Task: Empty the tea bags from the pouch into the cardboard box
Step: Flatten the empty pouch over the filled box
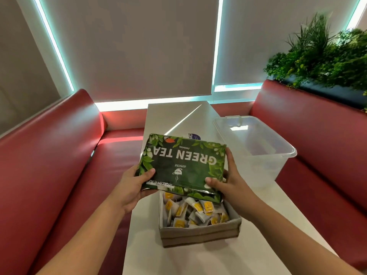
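The fingers [149, 172] of the left hand [135, 187] pinch the lower left corner of a green tea pouch [182, 165]. The thumb lies flat on the printed front, and the other fingers are hidden behind the pouch. The right hand [230, 185] grips the opposite side: its thumb presses on the front near the lower right corner, while its other fingers curl round the right edge from behind.

The pouch is held upside down in the air between the two hands, so its "GREEN TEA" lettering reads inverted. Its open mouth shows a strip of silvery lining and points down, just above the far end of the cardboard box [200, 234]. The box stands open on the white worktop [218, 259], directly below and slightly nearer than the pouch. It holds a loose heap of tea bags [198, 211], white sachets with yellow tags, which reach close to the rim. Whether any remain inside the pouch cannot be told.

To the right, at the worktop's edge, stands a clear plastic tub [258, 147], well apart from the box. A small object with a blue label [193, 136] peeks out behind the pouch's top edge. Red padded booth seats [49, 165] flank the worktop on both sides. Green plants [321, 56] rise behind the right seat back, and grey roller blinds [129, 46] cover the windows beyond.
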`<action>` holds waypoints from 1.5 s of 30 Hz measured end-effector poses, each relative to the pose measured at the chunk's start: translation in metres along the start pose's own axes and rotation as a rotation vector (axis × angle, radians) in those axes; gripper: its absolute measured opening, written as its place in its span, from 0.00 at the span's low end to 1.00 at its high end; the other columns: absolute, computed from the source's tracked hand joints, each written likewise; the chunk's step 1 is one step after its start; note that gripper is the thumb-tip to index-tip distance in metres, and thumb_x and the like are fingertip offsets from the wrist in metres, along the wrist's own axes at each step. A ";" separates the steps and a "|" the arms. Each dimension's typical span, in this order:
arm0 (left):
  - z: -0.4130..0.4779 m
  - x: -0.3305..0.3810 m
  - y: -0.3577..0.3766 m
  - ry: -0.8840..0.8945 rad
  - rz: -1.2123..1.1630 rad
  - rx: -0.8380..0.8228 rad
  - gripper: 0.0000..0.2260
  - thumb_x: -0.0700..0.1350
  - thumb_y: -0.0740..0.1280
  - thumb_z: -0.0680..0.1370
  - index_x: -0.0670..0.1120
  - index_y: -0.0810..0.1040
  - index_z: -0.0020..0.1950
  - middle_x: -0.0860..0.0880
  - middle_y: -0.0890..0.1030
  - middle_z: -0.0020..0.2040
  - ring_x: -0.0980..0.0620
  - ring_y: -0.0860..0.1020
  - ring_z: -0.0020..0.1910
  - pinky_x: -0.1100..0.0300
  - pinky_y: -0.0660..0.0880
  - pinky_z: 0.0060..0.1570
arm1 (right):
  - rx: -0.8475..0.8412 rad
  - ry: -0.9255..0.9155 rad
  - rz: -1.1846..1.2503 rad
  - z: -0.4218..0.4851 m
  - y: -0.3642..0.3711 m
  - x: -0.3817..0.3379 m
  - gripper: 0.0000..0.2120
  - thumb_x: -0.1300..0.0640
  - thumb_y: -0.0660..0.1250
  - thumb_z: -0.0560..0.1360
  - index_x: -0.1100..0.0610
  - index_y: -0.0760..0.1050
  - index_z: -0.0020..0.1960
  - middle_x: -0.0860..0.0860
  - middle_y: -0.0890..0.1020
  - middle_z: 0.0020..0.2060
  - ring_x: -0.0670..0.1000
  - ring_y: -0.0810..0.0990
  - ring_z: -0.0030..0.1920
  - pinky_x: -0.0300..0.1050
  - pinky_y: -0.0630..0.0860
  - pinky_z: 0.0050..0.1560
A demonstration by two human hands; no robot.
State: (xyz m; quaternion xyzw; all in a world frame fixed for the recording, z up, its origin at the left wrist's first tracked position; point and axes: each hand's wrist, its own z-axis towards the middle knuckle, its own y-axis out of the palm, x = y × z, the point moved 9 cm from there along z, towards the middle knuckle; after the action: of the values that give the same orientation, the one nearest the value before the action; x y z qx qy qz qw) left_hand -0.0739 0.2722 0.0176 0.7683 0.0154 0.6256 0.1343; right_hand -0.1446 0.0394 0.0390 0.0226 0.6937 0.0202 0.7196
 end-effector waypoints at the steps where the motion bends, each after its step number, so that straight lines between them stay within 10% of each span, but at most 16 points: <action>1: -0.001 -0.001 0.000 0.005 -0.017 0.009 0.07 0.37 0.65 0.77 0.45 0.77 0.53 0.47 0.84 0.44 0.52 0.83 0.38 0.59 0.80 0.31 | 0.012 -0.040 -0.008 0.000 -0.001 -0.004 0.46 0.64 0.69 0.73 0.31 0.44 0.72 0.54 0.76 0.61 0.54 0.82 0.55 0.57 0.80 0.52; 5: -0.002 -0.004 -0.003 0.042 -0.102 0.095 0.13 0.38 0.66 0.76 0.42 0.75 0.60 0.44 0.83 0.47 0.51 0.83 0.39 0.59 0.80 0.31 | -0.031 -0.199 -0.095 -0.003 0.004 -0.016 0.46 0.66 0.68 0.73 0.28 0.46 0.69 0.43 0.71 0.64 0.49 0.79 0.59 0.54 0.80 0.53; 10: -0.016 -0.014 0.013 0.054 -0.332 0.200 0.15 0.42 0.66 0.76 0.43 0.74 0.62 0.44 0.83 0.50 0.51 0.84 0.40 0.58 0.80 0.34 | 0.042 -0.271 -0.257 -0.003 0.013 -0.016 0.27 0.63 0.70 0.73 0.39 0.72 0.64 0.45 0.71 0.60 0.52 0.73 0.63 0.49 0.81 0.53; 15: -0.043 -0.049 0.064 -0.091 -0.321 0.066 0.10 0.47 0.61 0.80 0.49 0.76 0.59 0.44 0.84 0.53 0.47 0.82 0.50 0.48 0.79 0.49 | 0.041 -0.253 -0.188 -0.007 0.044 -0.012 0.24 0.65 0.68 0.74 0.48 0.70 0.66 0.46 0.70 0.59 0.42 0.73 0.60 0.31 0.78 0.48; 25: -0.131 -0.077 -0.099 0.101 -0.191 0.691 0.09 0.46 0.58 0.82 0.53 0.75 0.59 0.52 0.83 0.52 0.51 0.82 0.46 0.57 0.77 0.39 | -0.535 -0.265 -0.571 -0.048 0.152 0.056 0.27 0.56 0.67 0.76 0.45 0.63 0.72 0.47 0.71 0.58 0.42 0.75 0.54 0.34 0.74 0.55; 29: -0.194 -0.119 -0.171 0.098 -0.152 0.927 0.10 0.45 0.58 0.82 0.51 0.74 0.61 0.51 0.80 0.56 0.50 0.79 0.54 0.51 0.74 0.57 | -0.803 -0.373 -0.839 -0.079 0.204 0.104 0.24 0.51 0.67 0.76 0.48 0.66 0.70 0.50 0.67 0.64 0.49 0.71 0.62 0.42 0.69 0.64; 39: -0.350 -0.343 -0.286 -0.478 0.073 1.240 0.17 0.56 0.57 0.79 0.44 0.75 0.55 0.43 0.80 0.51 0.41 0.78 0.52 0.46 0.73 0.58 | -1.026 -0.780 -1.169 -0.169 0.316 0.207 0.17 0.55 0.62 0.72 0.55 0.74 0.59 0.53 0.75 0.56 0.58 0.74 0.54 0.54 0.74 0.55; 45: -0.373 -0.470 -0.300 -0.681 0.045 1.219 0.13 0.51 0.56 0.81 0.46 0.75 0.57 0.41 0.80 0.54 0.39 0.78 0.53 0.44 0.74 0.58 | -1.081 -0.634 -1.168 -0.180 0.347 0.303 0.19 0.56 0.66 0.70 0.56 0.75 0.61 0.54 0.76 0.58 0.58 0.75 0.54 0.50 0.75 0.55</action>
State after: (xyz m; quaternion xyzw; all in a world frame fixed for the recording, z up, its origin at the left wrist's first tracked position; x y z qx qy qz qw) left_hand -0.4923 0.5404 -0.4322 0.8602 0.3050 0.2322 -0.3364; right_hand -0.3125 0.4047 -0.2489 -0.6801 0.2552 -0.0329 0.6865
